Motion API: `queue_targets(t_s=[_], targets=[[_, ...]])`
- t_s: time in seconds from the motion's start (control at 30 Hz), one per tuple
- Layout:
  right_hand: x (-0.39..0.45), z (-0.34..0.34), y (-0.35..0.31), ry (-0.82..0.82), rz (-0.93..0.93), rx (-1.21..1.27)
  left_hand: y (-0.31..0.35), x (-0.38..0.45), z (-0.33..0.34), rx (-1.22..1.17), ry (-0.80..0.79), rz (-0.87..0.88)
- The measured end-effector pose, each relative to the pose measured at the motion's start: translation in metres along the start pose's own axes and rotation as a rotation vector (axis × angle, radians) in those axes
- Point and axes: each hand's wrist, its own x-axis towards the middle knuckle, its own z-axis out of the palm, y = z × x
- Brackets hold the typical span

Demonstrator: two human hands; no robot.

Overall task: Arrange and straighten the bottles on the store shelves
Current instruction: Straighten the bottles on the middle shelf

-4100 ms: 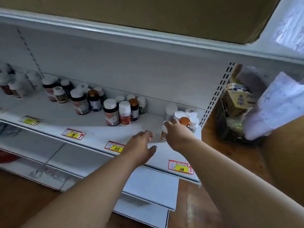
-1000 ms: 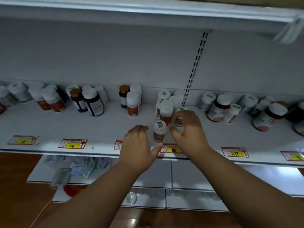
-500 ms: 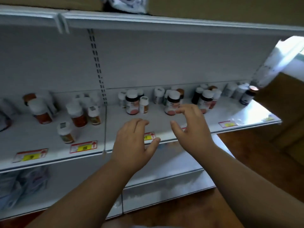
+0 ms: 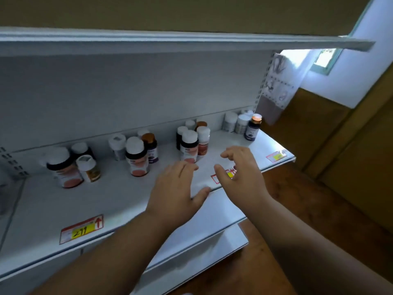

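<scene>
The view has swung right; the left hand (image 4: 177,191) and right hand (image 4: 239,173), both empty and loosely spread, now reach toward the bottle cluster (image 4: 192,140) just beyond their fingertips

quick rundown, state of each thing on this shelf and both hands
left hand: open, empty, over the shelf
right hand: open, fingers curled, empty
bottles: upright, capped, in loose clusters
orange-capped bottle: upright, at the shelf's right end
price tag: flat on the shelf's front edge

Bottle clusters stand along the rear of the shelf (image 4: 63,201), from frame left to upper right. Both hands, left hand (image 4: 174,196) and right hand (image 4: 240,173), hover before the centre cluster (image 4: 191,143).
</scene>
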Motion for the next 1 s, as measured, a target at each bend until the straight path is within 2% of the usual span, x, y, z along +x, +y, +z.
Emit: queue_targets(t_s=[0.13,0.3,0.4,0.6,0.73,0.9,1.0], targets=[[0.027,-0.017,0.042,0.011,0.039,-0.023,0.024,0.053,0.022,-0.035,-0.031,-0.003],[0.074,-0.031,0.109,0.031,0.19,0.022,0.049,0.101,0.065,-0.038,-0.076,-0.032],[0.108,-0.03,0.161,-0.039,0.274,0.039,0.065,0.129,0.099,-0.009,-0.075,-0.106],[0.18,-0.02,0.255,-0.278,0.256,-0.03,0.1,0.176,0.162,-0.01,-0.055,-0.282],[0.2,0.001,0.292,-0.354,0.18,-0.055,0.115,0.198,0.184,-0.035,-0.056,-0.412],[0.204,0.017,0.308,-0.231,0.087,-0.086,0.123,0.198,0.199,0.014,-0.075,-0.475],[0.204,0.021,0.307,-0.195,0.142,0.021,0.117,0.193,0.197,0.033,-0.072,-0.498]])
